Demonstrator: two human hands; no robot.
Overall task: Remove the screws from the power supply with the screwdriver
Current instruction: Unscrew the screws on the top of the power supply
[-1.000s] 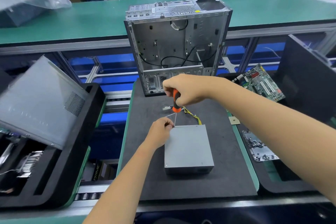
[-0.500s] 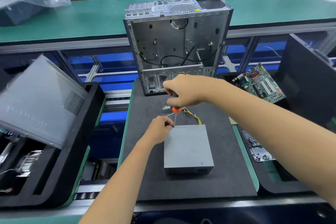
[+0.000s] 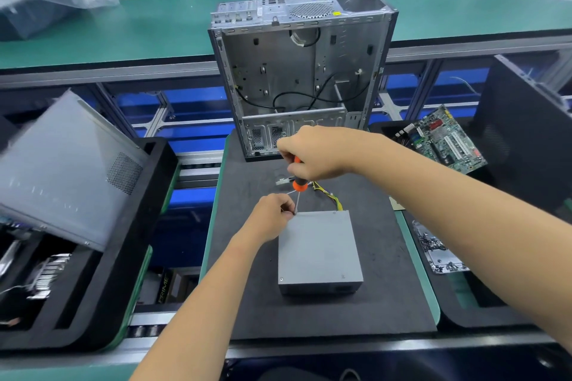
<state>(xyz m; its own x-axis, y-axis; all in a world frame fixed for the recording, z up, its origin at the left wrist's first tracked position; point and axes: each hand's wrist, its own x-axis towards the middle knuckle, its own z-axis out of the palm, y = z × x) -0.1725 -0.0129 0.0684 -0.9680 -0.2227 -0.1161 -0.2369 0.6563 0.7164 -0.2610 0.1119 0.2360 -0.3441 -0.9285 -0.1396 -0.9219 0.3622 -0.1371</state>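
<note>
Power supply (image 3: 318, 249): rigid metal box, likely heavy, sits flat on mat. Right hand (image 3: 312, 153) fingers wrapped round screwdriver (image 3: 299, 185) handle; left hand (image 3: 272, 216) fingertips pinching shaft at far-left corner. Screw tiny, easily dropped.

A dark foam mat (image 3: 247, 288) with a green rim carries the work. On it the grey power supply (image 3: 318, 247) lies flat near the middle, yellow wires (image 3: 335, 202) trailing from its far end. An open computer case (image 3: 297, 77) stands upright at the mat's far edge. A green bench (image 3: 154, 28) runs behind it.
</note>
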